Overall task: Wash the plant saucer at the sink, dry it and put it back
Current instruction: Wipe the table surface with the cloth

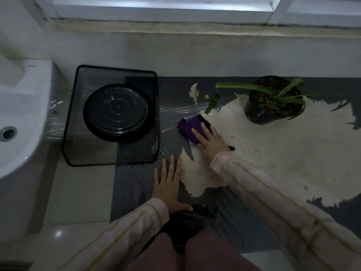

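Two hands are reaching down to the grey floor (134,184): left hand (169,184) lying spread flat, right hand (210,140) pressing, fingers straight, on a folded purple cloth (188,128), while the round black plastic saucer (118,112) is sitting in a black wire-mesh tray (93,152).

Black round saucer (118,112), ringed, flat in mesh tray (88,153); white sink (19,106) just left.

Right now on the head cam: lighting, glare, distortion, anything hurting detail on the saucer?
Head view: dim, lit mainly from the window at top; saucer dark but its rings readable; glare streaks on the plastic film right of it; wide-angle bowing of the sill; purple cloth under the right hand slightly soft.
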